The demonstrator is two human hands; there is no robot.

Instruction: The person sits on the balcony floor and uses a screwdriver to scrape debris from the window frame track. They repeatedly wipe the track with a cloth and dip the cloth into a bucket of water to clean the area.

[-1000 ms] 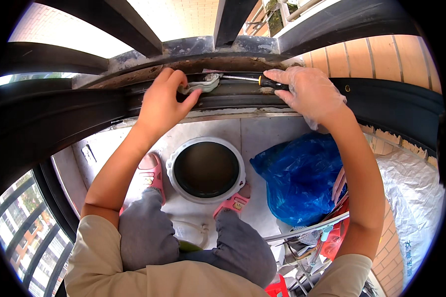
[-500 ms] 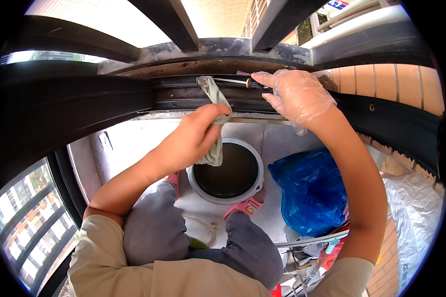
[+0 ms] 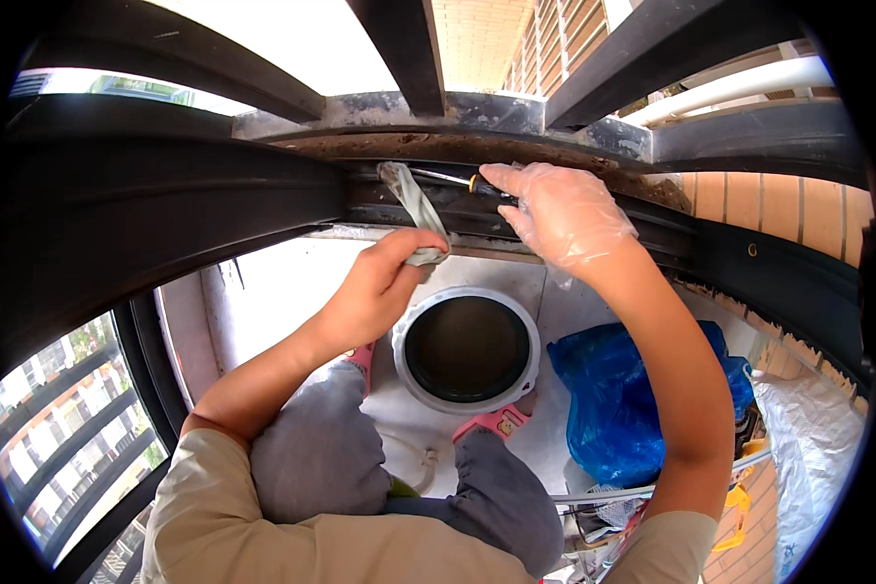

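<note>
My right hand (image 3: 566, 216), in a clear plastic glove, grips the dark handle of a screwdriver (image 3: 491, 189). The metal shaft points left, and its tip is hidden at the upper end of a grey-green cloth (image 3: 416, 202). My bare left hand (image 3: 378, 284) pinches the cloth lower down, drawing it out in a twisted strip. Both the cloth's upper end and the screwdriver lie over the dark, dirty window track (image 3: 467, 216). Below my hands, a round pale-rimmed bucket (image 3: 411, 365) of murky brown water stands on the light floor.
Dark metal bars (image 3: 409, 54) rise beyond the track. A blue plastic bag (image 3: 608, 409) sits right of the bucket, near a cluttered rack (image 3: 603, 516) and a white sack (image 3: 808, 448). To the left is a dark-framed window (image 3: 151, 355). My pink sandals (image 3: 492, 421) flank the bucket.
The view has shifted, so the scene sits lower and farther right. The cloth's lower end no longer hangs below my left hand. Both hands keep their holds.
</note>
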